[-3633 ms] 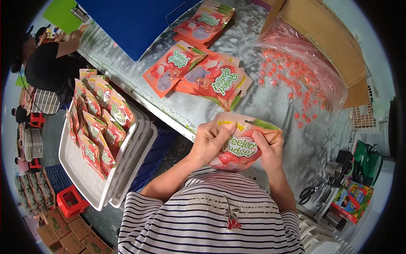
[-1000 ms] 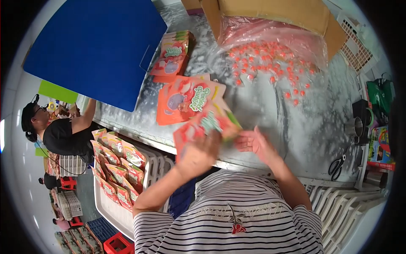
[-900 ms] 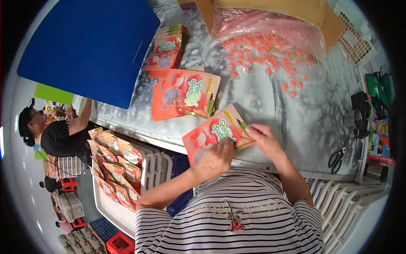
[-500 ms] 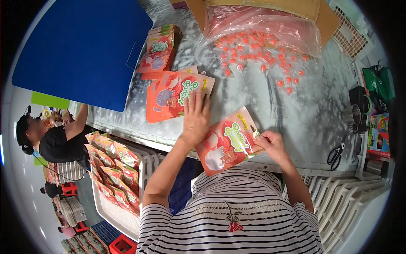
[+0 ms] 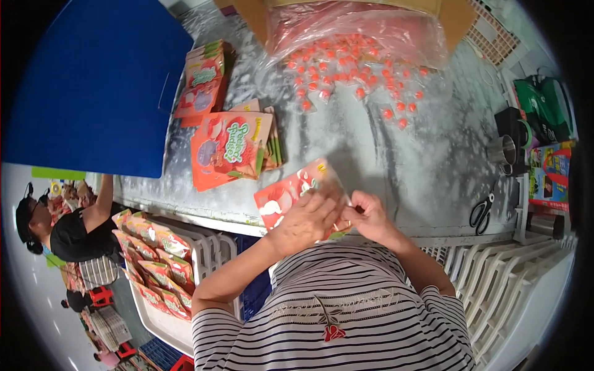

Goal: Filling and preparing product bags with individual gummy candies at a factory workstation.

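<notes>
A red-and-pink candy pouch [image 5: 275, 196] is held over the table's near edge, in front of my striped shirt. Across its front lies my left hand [image 5: 309, 221], fingers bent over the pouch toward its right edge and partly blurred. My right hand [image 5: 371, 217] is closed, thumb and fingers pinching that same edge. The two hands nearly meet there, and they hide much of the pouch's lower right part. Left of it, a fanned pile of similar pouches [image 5: 230, 148] lies on the table. Behind that pile stands another stack of pouches [image 5: 201, 83].
Small wrapped red candies [image 5: 371, 77] spill from a plastic-lined carton [image 5: 458, 25] at the back. A blue panel [image 5: 93, 80] covers the far left. Filled pouches [image 5: 158, 260] stand in a white tray [image 5: 148, 312]. Scissors [image 5: 481, 213] and a metal cup [image 5: 500, 149] are right. A co-worker [image 5: 80, 229] is left.
My left hand has left the pouch pile and come right onto the held pouch. The pouch has shifted slightly and is now partly covered. The view has also moved a little.
</notes>
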A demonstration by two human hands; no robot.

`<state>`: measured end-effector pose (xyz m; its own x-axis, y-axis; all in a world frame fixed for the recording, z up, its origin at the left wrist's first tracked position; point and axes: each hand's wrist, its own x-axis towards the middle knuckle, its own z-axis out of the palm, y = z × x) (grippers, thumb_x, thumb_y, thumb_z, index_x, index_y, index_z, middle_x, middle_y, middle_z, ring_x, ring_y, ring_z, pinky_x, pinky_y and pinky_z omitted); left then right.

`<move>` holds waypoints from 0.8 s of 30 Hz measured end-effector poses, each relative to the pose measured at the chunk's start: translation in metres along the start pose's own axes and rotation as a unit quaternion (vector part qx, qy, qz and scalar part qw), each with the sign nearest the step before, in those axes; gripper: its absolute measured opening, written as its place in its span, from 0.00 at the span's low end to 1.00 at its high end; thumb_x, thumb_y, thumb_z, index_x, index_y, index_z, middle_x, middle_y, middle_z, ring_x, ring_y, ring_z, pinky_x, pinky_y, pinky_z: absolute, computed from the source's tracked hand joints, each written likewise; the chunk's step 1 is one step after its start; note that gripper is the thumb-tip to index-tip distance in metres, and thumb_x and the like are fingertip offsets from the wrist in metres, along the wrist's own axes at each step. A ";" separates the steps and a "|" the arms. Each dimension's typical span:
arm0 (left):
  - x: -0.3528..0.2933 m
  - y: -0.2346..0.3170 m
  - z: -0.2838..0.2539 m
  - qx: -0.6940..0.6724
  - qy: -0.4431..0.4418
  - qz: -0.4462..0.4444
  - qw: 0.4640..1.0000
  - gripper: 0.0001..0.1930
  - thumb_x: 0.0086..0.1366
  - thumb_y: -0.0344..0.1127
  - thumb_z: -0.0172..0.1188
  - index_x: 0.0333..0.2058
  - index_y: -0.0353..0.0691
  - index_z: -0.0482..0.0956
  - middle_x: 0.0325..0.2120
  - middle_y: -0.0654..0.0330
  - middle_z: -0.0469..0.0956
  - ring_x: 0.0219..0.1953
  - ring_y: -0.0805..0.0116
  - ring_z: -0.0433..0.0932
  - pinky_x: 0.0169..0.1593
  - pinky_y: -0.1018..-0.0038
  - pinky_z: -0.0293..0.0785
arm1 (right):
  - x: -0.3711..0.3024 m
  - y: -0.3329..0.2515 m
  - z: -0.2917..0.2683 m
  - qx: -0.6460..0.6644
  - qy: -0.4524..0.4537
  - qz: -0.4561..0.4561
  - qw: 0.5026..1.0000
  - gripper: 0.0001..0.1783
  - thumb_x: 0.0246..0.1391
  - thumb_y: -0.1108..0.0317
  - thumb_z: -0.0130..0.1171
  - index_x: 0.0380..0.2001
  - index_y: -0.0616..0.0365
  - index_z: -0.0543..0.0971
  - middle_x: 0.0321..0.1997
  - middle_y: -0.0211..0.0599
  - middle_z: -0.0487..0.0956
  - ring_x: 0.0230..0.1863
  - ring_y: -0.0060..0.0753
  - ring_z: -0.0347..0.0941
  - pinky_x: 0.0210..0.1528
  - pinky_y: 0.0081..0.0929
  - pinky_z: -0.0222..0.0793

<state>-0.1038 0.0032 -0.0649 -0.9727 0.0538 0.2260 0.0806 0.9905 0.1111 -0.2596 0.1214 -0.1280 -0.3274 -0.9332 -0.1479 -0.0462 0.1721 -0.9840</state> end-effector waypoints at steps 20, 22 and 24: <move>0.004 0.025 -0.037 0.108 -0.081 0.090 0.987 0.11 0.51 0.35 0.54 0.31 0.33 0.75 0.35 0.49 0.76 0.44 0.53 0.75 0.39 0.69 0.75 | -0.001 -0.029 -0.001 -0.102 -0.124 -0.074 0.984 0.08 0.51 0.72 0.57 0.32 0.67 0.77 0.27 0.55 0.78 0.27 0.48 0.77 0.30 0.35 0.70; 0.006 0.026 -0.042 0.117 -0.103 0.078 0.985 0.11 0.51 0.35 0.54 0.30 0.34 0.74 0.33 0.51 0.75 0.42 0.55 0.75 0.37 0.71 0.74 | 0.002 -0.029 -0.001 -0.128 -0.122 -0.071 0.982 0.08 0.50 0.72 0.57 0.33 0.67 0.77 0.27 0.54 0.78 0.27 0.48 0.77 0.30 0.36 0.70; 0.005 0.031 -0.047 0.026 -0.130 0.085 0.987 0.09 0.51 0.34 0.54 0.29 0.35 0.72 0.28 0.56 0.73 0.35 0.61 0.73 0.34 0.73 0.70 | 0.003 -0.022 0.001 -0.150 -0.097 -0.081 0.981 0.08 0.49 0.70 0.55 0.30 0.65 0.78 0.26 0.55 0.78 0.29 0.57 0.77 0.31 0.43 0.71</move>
<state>-0.0956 0.0279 -0.0148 -0.9694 0.2447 -0.0206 0.2437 0.9689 0.0424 -0.2589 0.1142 -0.1071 -0.1096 -0.9933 -0.0376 -0.3679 0.0756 -0.9268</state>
